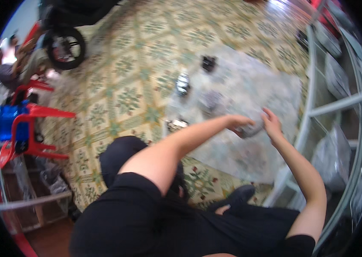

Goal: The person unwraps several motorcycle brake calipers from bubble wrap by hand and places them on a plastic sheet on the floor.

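Over a pale, translucent sheet (283, 93) on the floor, I hold a blurred grey object (253, 130) that looks wrapped in clear plastic. My left hand (240, 123) grips its left side. On its right side rests my right hand (272, 125), fingers raised and slightly apart. Left of the hands lies a greyish bundle (211, 100), blurred, perhaps in plastic. A small black part (208, 63) sits at the sheet's far edge. Nearer are a shiny chrome part (183, 84) and another reflective metal part (177, 124) by my left forearm.
Close on my right stands a metal-framed rack (341, 102) holding plastic-bagged items (333, 157). At left are a red plastic stool (44, 110), a blue water jug (12, 122) and a low shelf (34, 202). A motorbike wheel (66, 48) and a seated person (17, 66) are farther off.
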{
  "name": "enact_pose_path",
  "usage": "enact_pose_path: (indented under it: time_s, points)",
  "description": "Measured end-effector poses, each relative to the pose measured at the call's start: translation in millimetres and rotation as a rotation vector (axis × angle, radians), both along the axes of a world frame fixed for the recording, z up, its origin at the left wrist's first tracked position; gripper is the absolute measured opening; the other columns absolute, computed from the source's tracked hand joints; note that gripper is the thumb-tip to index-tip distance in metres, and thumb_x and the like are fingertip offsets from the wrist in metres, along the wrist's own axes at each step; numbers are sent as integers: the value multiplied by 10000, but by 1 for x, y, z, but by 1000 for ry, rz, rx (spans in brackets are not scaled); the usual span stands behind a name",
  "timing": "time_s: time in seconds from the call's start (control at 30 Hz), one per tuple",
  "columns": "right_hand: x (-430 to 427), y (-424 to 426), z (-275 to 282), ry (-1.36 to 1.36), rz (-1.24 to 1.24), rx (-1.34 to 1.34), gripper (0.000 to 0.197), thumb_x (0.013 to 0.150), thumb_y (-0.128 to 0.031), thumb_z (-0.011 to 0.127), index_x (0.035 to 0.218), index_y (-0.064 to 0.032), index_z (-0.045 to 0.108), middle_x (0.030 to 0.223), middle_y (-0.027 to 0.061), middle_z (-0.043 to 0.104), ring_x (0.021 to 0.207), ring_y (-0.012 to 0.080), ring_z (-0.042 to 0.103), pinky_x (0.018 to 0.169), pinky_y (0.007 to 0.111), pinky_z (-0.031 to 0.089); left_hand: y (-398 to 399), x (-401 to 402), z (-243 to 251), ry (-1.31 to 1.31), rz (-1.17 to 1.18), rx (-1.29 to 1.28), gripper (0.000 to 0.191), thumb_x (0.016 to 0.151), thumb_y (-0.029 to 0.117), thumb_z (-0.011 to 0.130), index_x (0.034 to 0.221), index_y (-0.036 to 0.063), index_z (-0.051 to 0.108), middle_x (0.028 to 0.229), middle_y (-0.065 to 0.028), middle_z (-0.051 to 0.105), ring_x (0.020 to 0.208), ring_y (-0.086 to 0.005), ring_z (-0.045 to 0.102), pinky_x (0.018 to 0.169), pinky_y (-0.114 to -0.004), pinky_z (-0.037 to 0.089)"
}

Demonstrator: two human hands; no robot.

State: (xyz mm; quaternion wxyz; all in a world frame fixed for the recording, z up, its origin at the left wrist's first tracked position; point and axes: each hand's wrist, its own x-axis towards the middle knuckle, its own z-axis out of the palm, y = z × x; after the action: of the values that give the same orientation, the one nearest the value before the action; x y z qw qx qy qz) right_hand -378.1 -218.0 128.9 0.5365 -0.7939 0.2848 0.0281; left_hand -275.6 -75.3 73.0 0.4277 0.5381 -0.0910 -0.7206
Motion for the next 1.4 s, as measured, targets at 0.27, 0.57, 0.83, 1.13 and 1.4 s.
enact_pose_path:
  time_s: [0.27,0.57,0.83,1.13,1.4]
  points:
    - [-31,-10,28,-249,896,-853,1047,502,-526,785,1296,-3,348,1245,206,360,1066,403,435,879,406,407,-15,-16,-6,-311,38,-195,390,770,166,527,1136,31,538,878,-67,597,778,-162,580,657,-307,473]
    - [-22,-9,-15,249,916,-566,1187,501,-387,802,1395,0,124,1050,247,563,980,372,556,831,400,459,-13,-39,-29,-931,-325,-310,689,607,229,635,1260,93,461,1013,-176,625,946,-293,597,823,-366,457]
    - [-47,-42,-31,275,788,-327,686,517,-369,756,1088,-43,562,1022,193,604,947,335,580,820,387,459,-20,-31,7,-208,-194,-149,639,799,442,540,1325,117,379,1330,-150,426,1091,-289,536,844,-392,475]
    - [-67,-71,-59,602,892,-452,598,535,-421,716,970,-22,627,946,203,635,903,333,601,791,389,473,-10,-27,-24,-761,-558,36,501,821,455,538,1171,98,557,1053,-122,609,863,-227,619,702,-395,518]
    - [-94,-87,-89,718,928,-404,615,533,-465,712,955,-23,642,949,209,634,895,327,605,801,385,472,-15,-28,-20,-689,-669,96,482,825,445,536,1188,128,538,1034,-85,610,937,-233,596,702,-397,518]
